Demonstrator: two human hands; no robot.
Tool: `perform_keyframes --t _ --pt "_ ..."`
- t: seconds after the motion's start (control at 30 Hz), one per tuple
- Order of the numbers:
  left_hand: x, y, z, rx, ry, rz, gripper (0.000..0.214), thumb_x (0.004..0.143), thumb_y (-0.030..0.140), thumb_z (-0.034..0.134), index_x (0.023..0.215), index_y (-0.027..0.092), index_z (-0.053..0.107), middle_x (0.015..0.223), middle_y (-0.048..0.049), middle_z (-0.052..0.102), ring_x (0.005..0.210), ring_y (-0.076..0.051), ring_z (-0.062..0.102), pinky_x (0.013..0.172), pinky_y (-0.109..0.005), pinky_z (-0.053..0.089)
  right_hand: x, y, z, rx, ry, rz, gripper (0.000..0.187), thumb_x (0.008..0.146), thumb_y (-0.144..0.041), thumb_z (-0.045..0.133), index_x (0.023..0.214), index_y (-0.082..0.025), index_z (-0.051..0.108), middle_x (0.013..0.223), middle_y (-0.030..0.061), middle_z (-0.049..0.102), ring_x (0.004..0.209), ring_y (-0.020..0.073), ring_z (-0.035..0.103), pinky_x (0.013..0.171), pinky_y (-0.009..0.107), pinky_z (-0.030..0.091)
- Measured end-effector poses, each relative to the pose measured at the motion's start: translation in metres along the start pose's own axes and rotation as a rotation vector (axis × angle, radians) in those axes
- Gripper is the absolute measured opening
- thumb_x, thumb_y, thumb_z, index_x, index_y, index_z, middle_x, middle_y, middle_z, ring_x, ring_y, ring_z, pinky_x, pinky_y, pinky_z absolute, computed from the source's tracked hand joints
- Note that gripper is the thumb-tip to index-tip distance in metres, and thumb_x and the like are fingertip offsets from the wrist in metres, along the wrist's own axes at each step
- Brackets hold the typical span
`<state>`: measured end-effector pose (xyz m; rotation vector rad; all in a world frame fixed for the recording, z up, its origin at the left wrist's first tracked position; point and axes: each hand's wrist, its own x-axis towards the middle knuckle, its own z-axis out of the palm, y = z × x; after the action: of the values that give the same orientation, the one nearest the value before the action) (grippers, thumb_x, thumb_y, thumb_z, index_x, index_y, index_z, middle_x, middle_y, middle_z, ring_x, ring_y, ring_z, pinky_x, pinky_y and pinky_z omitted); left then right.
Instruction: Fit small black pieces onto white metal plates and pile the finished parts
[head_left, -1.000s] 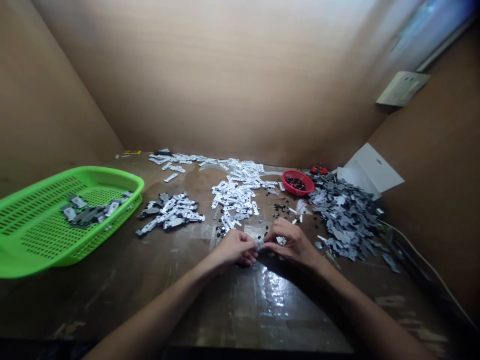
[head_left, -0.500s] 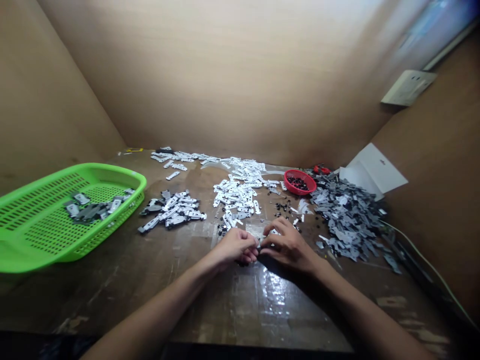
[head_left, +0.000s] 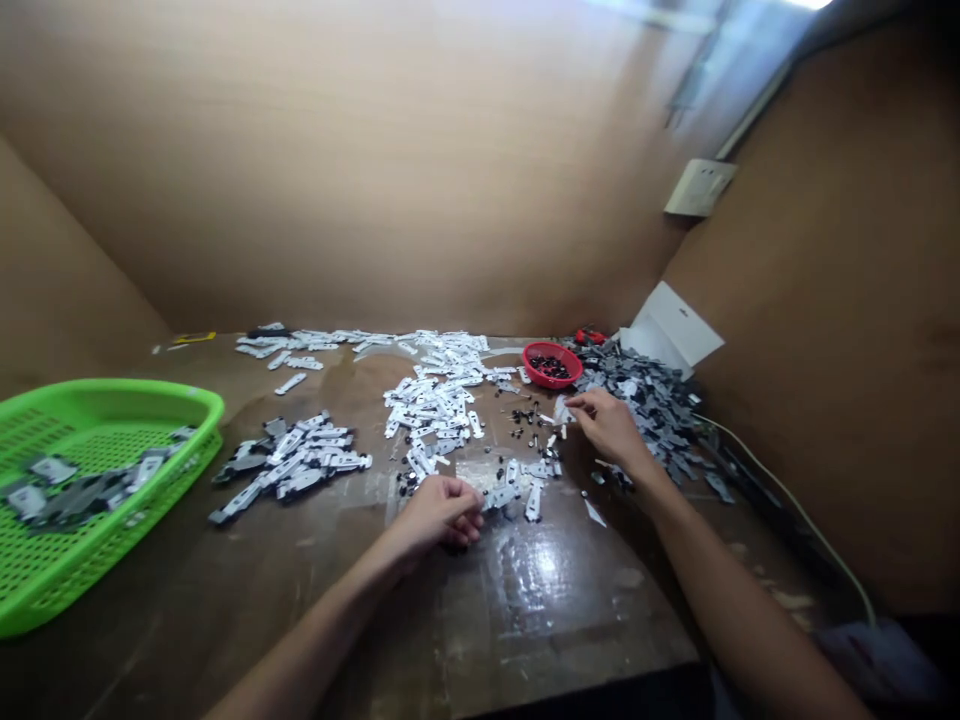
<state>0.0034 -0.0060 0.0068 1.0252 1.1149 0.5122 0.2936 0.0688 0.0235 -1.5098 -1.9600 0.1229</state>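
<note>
My left hand rests on the dark worktable with its fingers curled round a small silver-and-grey part that sticks out to its right. My right hand is stretched forward and to the right, fingertips pinched near small pieces beside the scattered black bits. It lies just left of the heap of grey parts. A few white parts lie between the two hands.
A large spread of white parts covers the table's middle and back. A smaller mixed pile lies to the left. The green perforated tray holds several grey parts at far left. A red bowl of black pieces stands behind my right hand. Brown walls enclose the bench.
My right hand left the left hand and reached forward to the right, toward the small pieces by the grey heap. The left hand stayed. The camera turned right.
</note>
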Motion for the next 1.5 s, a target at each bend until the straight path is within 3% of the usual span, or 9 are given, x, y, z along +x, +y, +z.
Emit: perform_keyframes --t 0.1,0.2,0.3,0.57,0.77,0.9,1.1,1.23,1.5 --pt "0.000 0.001 0.001 0.016 -0.013 -0.003 0.026 0.065 0.037 0.062 0.071 0.012 0.057 0.064 -0.0045 0.063 0.050 -0.010 0.058 0.045 -0.018 0.042 -0.002 -0.003 -0.005 0.062 -0.099 -0.064 0.017 0.079 -0.019 0.050 0.086 -0.020 0.066 0.084 0.0041 0.061 0.075 0.0156 0.056 0.070 0.029 0.043" --pt "-0.002 0.002 0.000 0.011 -0.018 0.002 0.026 0.066 0.037 0.062 0.070 0.012 0.057 0.064 -0.0045 0.063 0.050 -0.009 0.057 0.045 -0.017 0.041 -0.010 -0.025 0.001 0.177 -0.326 -0.258 0.018 0.078 -0.015 0.053 0.088 -0.022 0.067 0.085 0.0029 0.061 0.077 0.0145 0.056 0.070 0.026 0.043" --pt "-0.003 0.005 -0.004 -0.005 0.000 0.005 0.027 0.065 0.037 0.063 0.071 0.012 0.057 0.063 -0.0044 0.063 0.050 -0.008 0.056 0.045 -0.016 0.040 -0.019 -0.048 0.011 0.211 -0.460 -0.436 0.022 0.076 -0.012 0.056 0.092 -0.024 0.067 0.090 0.0030 0.060 0.084 0.0149 0.055 0.074 0.026 0.042" --pt "-0.003 0.010 -0.012 -0.052 0.042 0.022 0.029 0.066 0.039 0.063 0.075 0.012 0.057 0.063 -0.0044 0.062 0.050 -0.009 0.057 0.043 -0.015 0.038 -0.025 -0.053 0.030 0.070 -0.453 -0.565 0.011 0.079 -0.027 0.058 0.085 -0.025 0.066 0.091 0.0038 0.060 0.088 0.0170 0.051 0.075 0.028 0.041" --pt "0.000 0.006 -0.012 -0.047 0.028 0.026 0.026 0.066 0.035 0.064 0.072 0.011 0.057 0.063 -0.0043 0.062 0.050 -0.008 0.057 0.045 -0.016 0.041 -0.018 -0.049 0.014 0.183 -0.156 -0.318 0.028 0.085 -0.021 0.044 0.111 -0.021 0.056 0.096 0.0074 0.061 0.089 0.0195 0.053 0.078 0.033 0.042" --pt "0.003 0.001 -0.010 -0.007 0.044 0.031 0.027 0.066 0.037 0.063 0.072 0.012 0.057 0.064 -0.0050 0.063 0.050 -0.009 0.058 0.045 -0.018 0.042 -0.020 -0.056 0.007 0.338 -0.023 -0.079 0.022 0.085 -0.027 0.046 0.101 -0.020 0.058 0.087 0.0063 0.062 0.077 0.0178 0.057 0.071 0.030 0.046" --pt "0.005 -0.004 -0.008 0.017 0.060 0.030 0.027 0.067 0.038 0.063 0.073 0.012 0.056 0.065 -0.0048 0.064 0.053 -0.011 0.060 0.047 -0.019 0.045 -0.028 -0.073 0.015 0.606 -0.148 0.055 0.026 0.082 -0.032 0.051 0.103 -0.019 0.057 0.086 0.0041 0.063 0.073 0.0155 0.060 0.065 0.026 0.048" --pt "0.004 -0.002 -0.007 0.012 0.053 0.020 0.029 0.067 0.039 0.063 0.073 0.012 0.055 0.064 -0.0042 0.063 0.052 -0.010 0.060 0.047 -0.018 0.044 -0.030 -0.083 0.014 0.598 -0.173 0.034 0.019 0.079 -0.033 0.056 0.085 -0.019 0.065 0.086 0.0050 0.064 0.079 0.0167 0.059 0.070 0.028 0.046" --pt "0.004 -0.001 -0.006 0.021 0.055 0.030 0.029 0.069 0.040 0.061 0.073 0.012 0.055 0.062 -0.0031 0.062 0.051 -0.010 0.059 0.046 -0.018 0.044 -0.040 -0.100 0.018 0.632 -0.317 0.201 0.018 0.073 -0.032 0.061 0.082 -0.018 0.068 0.079 0.0032 0.068 0.074 0.0161 0.062 0.067 0.026 0.046"
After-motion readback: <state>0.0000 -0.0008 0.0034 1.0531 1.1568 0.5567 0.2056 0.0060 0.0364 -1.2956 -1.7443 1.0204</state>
